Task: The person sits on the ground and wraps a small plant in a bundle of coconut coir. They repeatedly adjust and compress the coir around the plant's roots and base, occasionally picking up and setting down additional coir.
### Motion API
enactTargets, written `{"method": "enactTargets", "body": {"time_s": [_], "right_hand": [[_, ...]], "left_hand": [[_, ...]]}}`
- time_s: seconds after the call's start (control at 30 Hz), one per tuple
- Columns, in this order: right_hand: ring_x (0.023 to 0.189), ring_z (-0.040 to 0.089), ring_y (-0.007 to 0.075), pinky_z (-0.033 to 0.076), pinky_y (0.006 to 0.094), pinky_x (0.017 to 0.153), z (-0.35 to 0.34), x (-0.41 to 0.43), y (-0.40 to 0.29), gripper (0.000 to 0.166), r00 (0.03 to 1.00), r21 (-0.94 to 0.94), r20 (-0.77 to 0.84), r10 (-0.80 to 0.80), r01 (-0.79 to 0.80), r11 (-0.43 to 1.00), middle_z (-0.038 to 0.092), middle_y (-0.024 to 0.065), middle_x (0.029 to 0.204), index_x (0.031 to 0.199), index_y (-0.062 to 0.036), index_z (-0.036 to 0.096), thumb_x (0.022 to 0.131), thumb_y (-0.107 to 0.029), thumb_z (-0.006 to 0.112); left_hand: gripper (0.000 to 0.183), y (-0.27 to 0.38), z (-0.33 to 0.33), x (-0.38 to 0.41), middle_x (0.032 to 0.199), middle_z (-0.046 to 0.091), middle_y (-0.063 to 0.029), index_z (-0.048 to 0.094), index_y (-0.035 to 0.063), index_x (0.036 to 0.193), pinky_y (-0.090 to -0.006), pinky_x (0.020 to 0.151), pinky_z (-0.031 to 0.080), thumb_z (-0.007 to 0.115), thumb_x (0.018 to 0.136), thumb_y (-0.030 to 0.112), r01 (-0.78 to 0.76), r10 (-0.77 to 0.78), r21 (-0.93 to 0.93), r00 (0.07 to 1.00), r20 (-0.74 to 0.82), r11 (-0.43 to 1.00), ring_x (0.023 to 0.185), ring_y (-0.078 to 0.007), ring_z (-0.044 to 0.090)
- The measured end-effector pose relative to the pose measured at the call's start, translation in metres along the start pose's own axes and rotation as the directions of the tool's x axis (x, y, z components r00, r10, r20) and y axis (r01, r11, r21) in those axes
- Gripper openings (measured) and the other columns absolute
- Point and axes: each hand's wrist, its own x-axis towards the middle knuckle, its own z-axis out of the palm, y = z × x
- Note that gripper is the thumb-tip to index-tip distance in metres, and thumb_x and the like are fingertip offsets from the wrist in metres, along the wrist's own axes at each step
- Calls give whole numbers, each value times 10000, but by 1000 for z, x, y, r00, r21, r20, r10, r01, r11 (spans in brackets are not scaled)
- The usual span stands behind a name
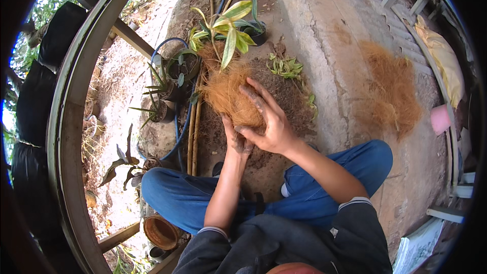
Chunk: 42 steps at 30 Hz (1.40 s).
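Between my two soil-stained hands is a ball of orange-brown coconut fibre (232, 93), with loose strands sticking out. My left hand (236, 139) cups it from below, its fingers partly hidden by the ball. My right hand (271, 123) presses on its right side with spread fingers. Just behind stands a plant with yellow-green variegated leaves (236, 23), its base in a darker fibre ball (207, 55). Whether that plant touches the ball I hold cannot be told. Loose dark soil (295, 106) lies underneath and to the right, with a small leafy cutting (285, 66) on it.
Potted plants (163, 112), a blue hose (186, 121) and thin poles (194, 137) lie left. At right are a heap of loose coconut fibre (392, 91), a pink container (440, 120) and a yellowish sack (443, 61). A rusty pot (161, 232) lies beside my left knee.
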Motion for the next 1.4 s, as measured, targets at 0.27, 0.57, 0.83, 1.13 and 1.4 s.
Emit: {"method": "enactTargets", "body": {"time_s": [0.27,0.57,0.83,1.13,1.4], "right_hand": [[1194,444,258,334,449,1030,-11,-6,32,412,979,32,-182,-89,97,995,478,104,1271,1212,-104,537,855,-310,540],[1310,270,383,228,519,1081,24,-14,10,801,986,-309,118,-118,150,939,240,166,1443,1403,-120,282,763,-458,625],[1299,276,405,254,507,1067,8,-15,43,820,997,-44,78,-28,31,999,237,207,1430,1410,-50,204,817,-491,560],[1327,275,324,227,504,1087,-24,8,7,693,968,-328,98,-230,250,911,302,118,1432,1394,-207,327,786,-386,608],[1178,480,317,478,418,914,-6,-8,18,609,968,-62,-190,-162,153,986,465,124,1292,1274,-102,479,731,-232,723]], "left_hand": [[720,0,-26,23,1324,433,-62,356,188,1344,-485,948,427,510,797,630,76,-18,-587,994,104,806,1179,-263,454],[711,-14,-29,5,1466,238,-70,199,209,1428,-433,1118,181,254,877,656,-168,163,39,982,94,985,1345,-256,227],[869,3,-5,8,1368,373,-91,272,130,1386,-441,1038,349,589,745,625,-9,23,-101,989,144,995,1239,-271,389],[742,6,0,1,1347,364,-123,252,106,1385,-430,1045,345,594,808,423,-1,-1,149,1000,17,989,1246,-262,376],[722,3,31,-13,1320,418,-73,307,112,1352,-366,984,425,552,824,539,-38,39,-100,999,7,994,1195,-223,447]]}}
